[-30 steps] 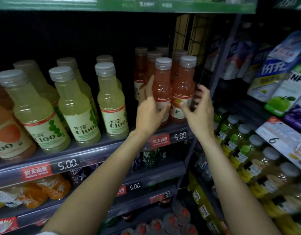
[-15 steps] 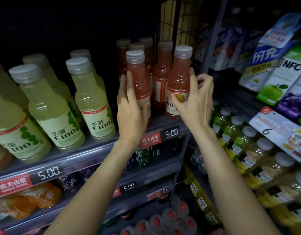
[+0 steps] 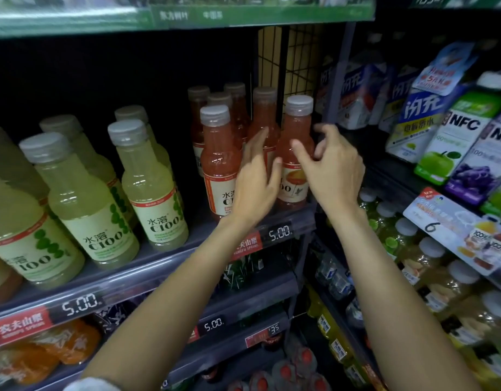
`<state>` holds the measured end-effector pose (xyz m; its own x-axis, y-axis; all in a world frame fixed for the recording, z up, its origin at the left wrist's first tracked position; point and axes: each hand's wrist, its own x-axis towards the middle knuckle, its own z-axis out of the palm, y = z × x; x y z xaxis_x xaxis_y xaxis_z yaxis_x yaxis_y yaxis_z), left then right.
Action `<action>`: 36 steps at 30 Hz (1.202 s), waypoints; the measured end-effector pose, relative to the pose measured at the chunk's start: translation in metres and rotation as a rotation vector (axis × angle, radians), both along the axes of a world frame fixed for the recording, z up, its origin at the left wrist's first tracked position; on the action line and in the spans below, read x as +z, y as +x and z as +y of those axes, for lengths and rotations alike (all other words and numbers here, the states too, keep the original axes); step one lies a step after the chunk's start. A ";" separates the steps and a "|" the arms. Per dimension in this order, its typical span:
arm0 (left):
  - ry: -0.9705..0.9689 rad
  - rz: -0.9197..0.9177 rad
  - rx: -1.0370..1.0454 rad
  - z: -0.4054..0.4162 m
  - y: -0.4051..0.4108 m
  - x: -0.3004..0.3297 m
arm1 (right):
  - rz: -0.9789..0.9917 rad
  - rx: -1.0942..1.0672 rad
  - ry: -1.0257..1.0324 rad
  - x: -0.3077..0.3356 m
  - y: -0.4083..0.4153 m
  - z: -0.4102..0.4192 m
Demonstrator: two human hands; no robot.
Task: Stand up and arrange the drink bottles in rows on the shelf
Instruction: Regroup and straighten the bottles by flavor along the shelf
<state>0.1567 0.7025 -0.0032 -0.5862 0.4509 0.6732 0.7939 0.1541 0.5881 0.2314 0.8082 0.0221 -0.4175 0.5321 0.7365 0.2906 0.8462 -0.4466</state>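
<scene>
Left hand [image 3: 255, 184]: open, fingers spread and pointing up, holding nothing. It sits in front of the gap between the two front pink bottles, covering the right part of the label on the left front pink bottle [image 3: 219, 162]; I cannot tell whether the palm touches it.

Right hand [image 3: 332, 167]: open, fingers loosely curled, thumb pointing left across the body of the right front pink bottle [image 3: 295, 153]. Fingers are just right of that bottle, not closed on it. Thumb contact: cannot tell.

Both front pink bottles stand upright, side by side at the front edge of the shelf [image 3: 159, 266], grey caps up. More pink bottles [image 3: 264, 114] stand upright behind them in rows, going back into shadow.

Left of the pink group, on the same shelf: yellow-green bottles [image 3: 147, 182], upright, in rows, labels facing forward. A wire grid panel [image 3: 283, 60] closes the right end of the shelf, just beside the right front pink bottle.

Price strip [image 3: 278, 232] on the shelf lip below my left wrist. To the right, a separate rack holds juice cartons [image 3: 438, 142]. Lower shelves hold other drinks, blurred.
</scene>
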 end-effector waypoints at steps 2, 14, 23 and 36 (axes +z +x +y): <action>-0.041 -0.021 0.024 0.006 -0.005 0.003 | -0.070 -0.068 0.040 0.006 -0.003 -0.001; -0.162 -0.133 0.169 0.037 -0.051 0.043 | -0.057 0.062 -0.217 0.015 -0.006 0.009; -0.191 -0.110 0.068 0.019 -0.071 0.045 | -0.052 0.094 -0.335 0.014 -0.006 0.008; -0.296 -0.039 0.122 0.023 -0.047 0.036 | 0.027 -0.129 -0.294 0.007 -0.009 -0.014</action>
<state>0.1101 0.7255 0.0331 -0.6706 0.5489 0.4990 0.7369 0.4157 0.5331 0.2222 0.7939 0.0287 -0.3152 0.7708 0.5537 0.3713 0.6371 -0.6755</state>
